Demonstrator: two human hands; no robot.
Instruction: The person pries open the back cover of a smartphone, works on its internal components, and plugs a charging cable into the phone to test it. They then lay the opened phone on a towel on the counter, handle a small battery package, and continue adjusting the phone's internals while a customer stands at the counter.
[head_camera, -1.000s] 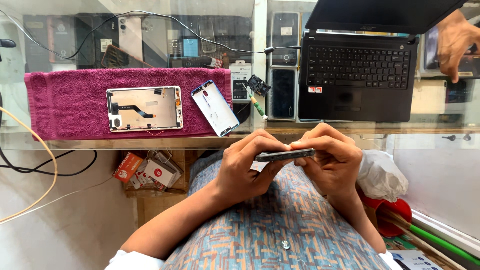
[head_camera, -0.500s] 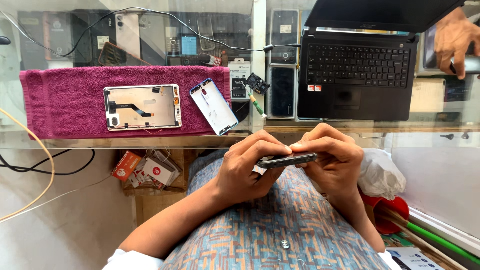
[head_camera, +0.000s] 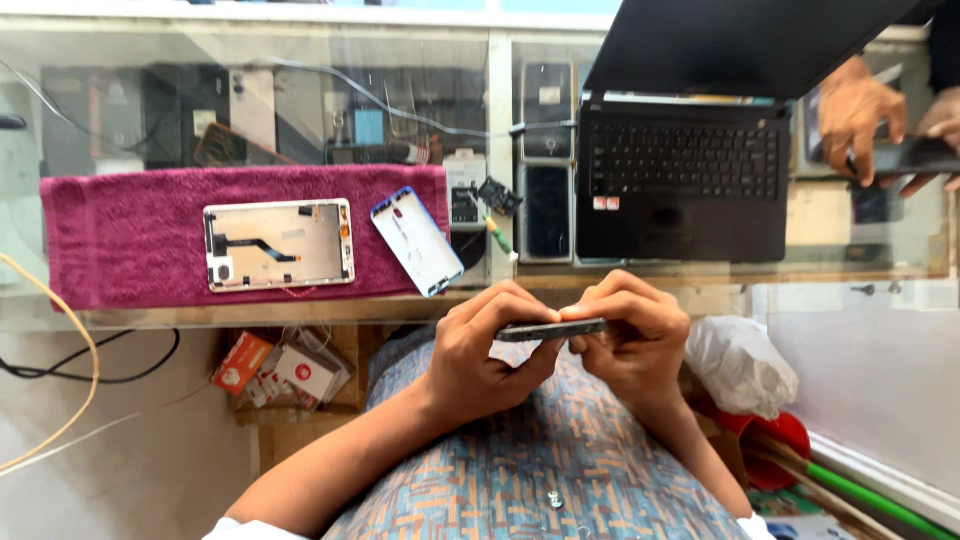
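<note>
Both hands low at centre, over the lap. Left hand (head_camera: 480, 350) curled, pinching the near end of a thin dark phone (head_camera: 550, 329) held edge-on. Right hand (head_camera: 630, 335) curled too, fingertips pressed along the phone's other end and top edge. Phone level, just below the counter lip, about 6 o'clock from the glass divider.

Judged step: working at the phone's seam, seemingly prising or pressing a panel along the edge; hard to tell which, since only the thin side shows and the fingertips hide the joint. No tool visible between the fingers.

Next move, as a judgement: calls for a firm steady grip from the left and fine, even pressure from the right fingertips along the edge, without twisting the body.

On the counter at 10 o'clock from the hands: a magenta towel (head_camera: 120, 235) bearing an open phone frame (head_camera: 278, 244) and a white back cover (head_camera: 417, 241). At 1 o'clock, a black laptop (head_camera: 680, 180). At 2 o'clock, another person's hand (head_camera: 860, 115) holding a dark device.
</note>
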